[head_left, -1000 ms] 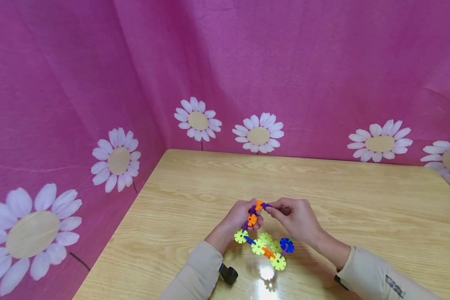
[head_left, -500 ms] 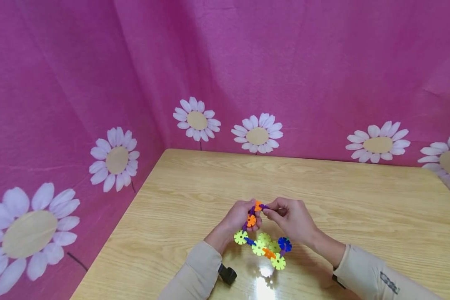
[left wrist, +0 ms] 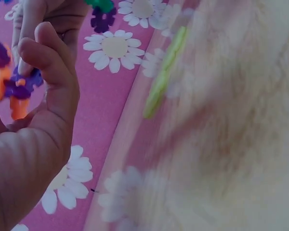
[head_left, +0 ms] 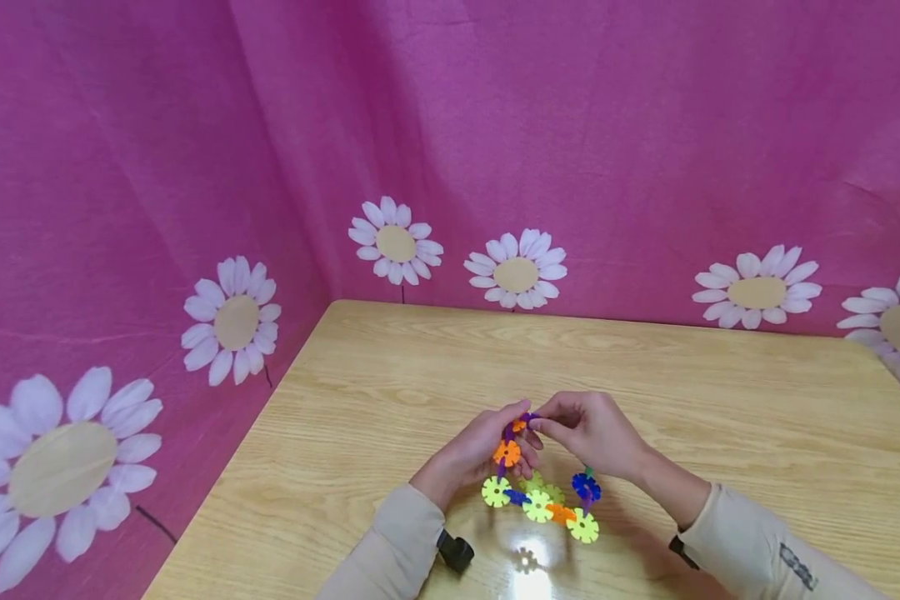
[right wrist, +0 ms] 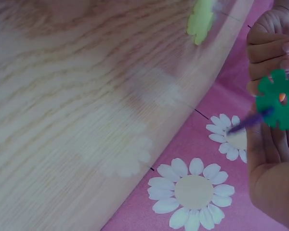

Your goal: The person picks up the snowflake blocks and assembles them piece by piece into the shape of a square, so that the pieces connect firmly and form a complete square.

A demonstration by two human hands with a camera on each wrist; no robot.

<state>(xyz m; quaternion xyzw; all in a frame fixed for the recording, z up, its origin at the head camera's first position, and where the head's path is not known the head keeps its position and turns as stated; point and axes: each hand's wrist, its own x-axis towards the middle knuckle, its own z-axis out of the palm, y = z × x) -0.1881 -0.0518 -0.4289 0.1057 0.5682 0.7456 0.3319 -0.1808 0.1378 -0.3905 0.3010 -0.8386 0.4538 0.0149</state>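
Note:
A chain of interlocking notched plastic discs hangs between my hands in the head view. My left hand (head_left: pixel 468 450) holds its upper end, near an orange disc (head_left: pixel 506 452). With thumb and fingertips, my right hand (head_left: pixel 603 433) pinches a purple disc (head_left: pixel 530 418) joined to that end. Below, the chain runs through lime discs (head_left: pixel 537 506), an orange disc (head_left: pixel 561 513) and a blue disc (head_left: pixel 586 486). In the left wrist view, the purple disc (left wrist: pixel 25 87) shows between the hands. A green disc (right wrist: pixel 278 100) is close to the right wrist camera. Fingers partly hide the joint.
A wooden table (head_left: pixel 390 358) lies beneath, with a pink curtain (head_left: pixel 607 125) printed with daisies behind and at the left. In the left wrist view, a lime disc (left wrist: pixel 164 72) appears edge-on against the tabletop. Black wrist straps (head_left: pixel 456 551) are on both arms.
The left hand and the hanging chain have shifted slightly right and down. The left thumb now reaches over the upper orange disc. My right hand keeps its pinch on the purple disc.

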